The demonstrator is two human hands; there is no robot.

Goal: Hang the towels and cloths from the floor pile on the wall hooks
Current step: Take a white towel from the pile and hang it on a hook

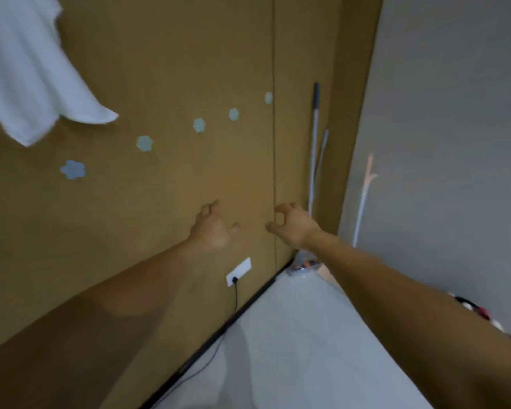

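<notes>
— What sits closest to the lens?

— Two bare forearms, reaching forward from the lower corners of the view. Behind them the brown wall (165,69) fills most of the view and meets a grey wall (455,113) on the right. A pale floor (292,349) runs below both.

— And the towel?

— One white towel (27,69) hangs against the brown wall at the upper left, its top cut off by the edge of the view. Its lower corner points towards the row of hooks.

— Anything in the corner?

— Two long pole handles (314,143) lean there, with small clutter at their foot, too blurred to name.

— The hands?

— The left hand (213,228) is in front of the brown wall, fingers loosely curled, thumb spread, gripping nothing. The right hand (292,225) is just beside it, its fingers also bent and empty.

— The hooks?

— Five pale blue flower-shaped hooks (144,143) climb in a slanted line from lower left to upper right, above the hands. Below the hands is a white socket (239,271) with a black cable (236,293) plugged in.
</notes>
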